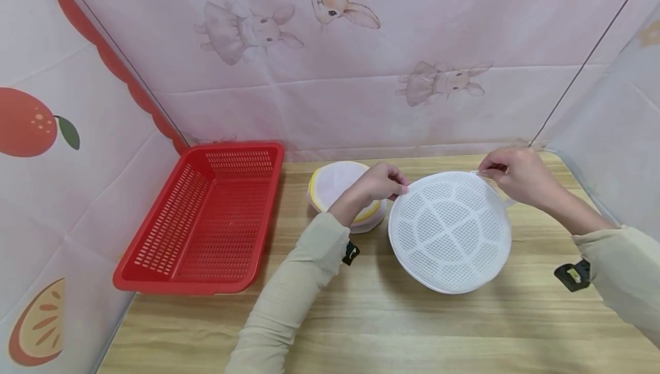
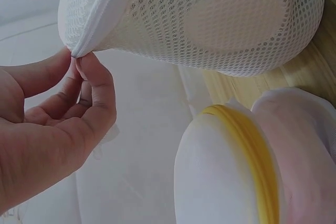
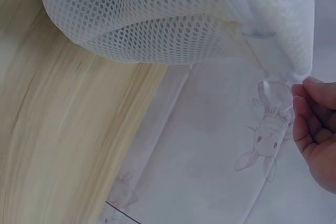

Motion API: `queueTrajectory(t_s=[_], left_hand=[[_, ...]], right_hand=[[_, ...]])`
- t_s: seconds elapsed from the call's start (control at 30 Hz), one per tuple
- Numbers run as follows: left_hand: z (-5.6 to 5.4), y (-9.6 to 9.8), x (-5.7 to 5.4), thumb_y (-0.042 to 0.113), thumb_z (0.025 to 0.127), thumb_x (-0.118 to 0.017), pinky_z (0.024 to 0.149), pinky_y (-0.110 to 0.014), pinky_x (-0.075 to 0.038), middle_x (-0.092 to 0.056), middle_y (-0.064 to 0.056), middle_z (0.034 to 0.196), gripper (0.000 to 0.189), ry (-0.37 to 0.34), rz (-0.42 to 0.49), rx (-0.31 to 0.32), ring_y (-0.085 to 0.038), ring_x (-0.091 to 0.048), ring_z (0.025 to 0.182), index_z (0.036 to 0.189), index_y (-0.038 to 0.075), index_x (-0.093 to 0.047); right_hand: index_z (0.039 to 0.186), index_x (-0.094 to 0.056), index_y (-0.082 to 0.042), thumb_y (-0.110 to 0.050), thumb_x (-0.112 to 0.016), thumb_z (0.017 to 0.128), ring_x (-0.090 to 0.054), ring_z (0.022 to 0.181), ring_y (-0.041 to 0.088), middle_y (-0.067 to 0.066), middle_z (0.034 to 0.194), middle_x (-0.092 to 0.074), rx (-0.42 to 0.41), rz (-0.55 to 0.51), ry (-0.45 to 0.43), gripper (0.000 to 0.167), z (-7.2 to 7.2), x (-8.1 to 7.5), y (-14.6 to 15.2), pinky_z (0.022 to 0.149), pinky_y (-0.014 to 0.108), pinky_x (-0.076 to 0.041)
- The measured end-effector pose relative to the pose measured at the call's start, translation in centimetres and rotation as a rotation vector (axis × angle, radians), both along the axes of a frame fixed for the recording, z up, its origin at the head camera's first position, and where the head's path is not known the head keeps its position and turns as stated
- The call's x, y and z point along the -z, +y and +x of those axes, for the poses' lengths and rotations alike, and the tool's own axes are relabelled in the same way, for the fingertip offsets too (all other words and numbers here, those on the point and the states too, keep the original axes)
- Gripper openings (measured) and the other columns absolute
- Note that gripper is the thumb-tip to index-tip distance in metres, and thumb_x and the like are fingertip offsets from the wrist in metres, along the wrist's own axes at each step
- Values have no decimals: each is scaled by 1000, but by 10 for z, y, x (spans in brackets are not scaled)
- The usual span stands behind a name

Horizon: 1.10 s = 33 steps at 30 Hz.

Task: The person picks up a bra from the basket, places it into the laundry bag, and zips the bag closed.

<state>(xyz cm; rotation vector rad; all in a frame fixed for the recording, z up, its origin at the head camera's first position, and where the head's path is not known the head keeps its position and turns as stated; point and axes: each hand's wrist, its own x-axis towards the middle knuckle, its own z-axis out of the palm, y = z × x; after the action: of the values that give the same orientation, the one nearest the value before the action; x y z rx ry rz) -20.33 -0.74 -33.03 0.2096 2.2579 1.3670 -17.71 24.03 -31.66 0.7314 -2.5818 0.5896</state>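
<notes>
A round white mesh laundry bag (image 1: 450, 233) stands tilted over the right part of the table, its flat top facing me. My left hand (image 1: 378, 182) pinches the left of its rim between thumb and index finger, as the left wrist view also shows. On the far right of the rim, my right hand (image 1: 519, 174) pinches the edge with its fingertips. Through the mesh side (image 2: 157, 24), a pale round patch shows in the left wrist view. Beside my left hand sits a smaller pale pink bag with a yellow zip (image 2: 252, 156), partly hidden by the forearm in the head view.
A red slotted plastic basket (image 1: 227, 225) stands on the left of the wooden table (image 1: 361, 328). Behind the table hangs a pink rabbit-print curtain (image 1: 309, 93). Pale cloth walls border the left and right sides.
</notes>
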Motion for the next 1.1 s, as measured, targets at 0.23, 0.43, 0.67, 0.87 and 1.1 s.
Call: queueTrajectory(t_s=[0.23,0.43,0.67,0.87,1.1], left_hand=[[0,0,1,-1,85,-61,75,-31,-52,-54,-4,77,8,6,1,-2,-19,-56,74,91,-5,-61],[0,-1,0,-1,85,-61,78,-34,-51,-54,-4,77,8,4,21,0,-12,-52,65,92,-6,-61],[-1,-4,0,0,85,-62,69,-25,-51,-55,-4,77,9,4,4,-10,-11,-52,65,92,-5,-62],[-3,-10,3,-1,85,-61,72,-28,-52,-54,-4,78,9,-5,16,-37,-13,-53,67,92,-5,-61],[-4,-19,6,-2,85,-60,61,-19,-49,-54,-5,78,10,-14,48,-39,-11,-52,65,93,-7,-60]], right_hand=[[65,-64,-6,12,-68,68,-54,59,17,4,65,-63,8,2,-7,19,1,0,1,51,30,-43],[64,-64,-6,14,-69,67,-52,59,16,4,64,-62,-9,-3,22,20,0,2,3,51,28,-43],[63,-64,-6,15,-70,66,-52,58,17,4,64,-61,-13,1,37,21,1,4,8,49,28,-43],[64,-64,-8,11,-70,67,-50,56,9,1,64,-61,14,11,34,20,5,6,13,49,27,-43],[66,-64,-8,12,-68,69,-46,55,2,1,64,-61,38,4,-21,21,11,6,20,48,24,-39]])
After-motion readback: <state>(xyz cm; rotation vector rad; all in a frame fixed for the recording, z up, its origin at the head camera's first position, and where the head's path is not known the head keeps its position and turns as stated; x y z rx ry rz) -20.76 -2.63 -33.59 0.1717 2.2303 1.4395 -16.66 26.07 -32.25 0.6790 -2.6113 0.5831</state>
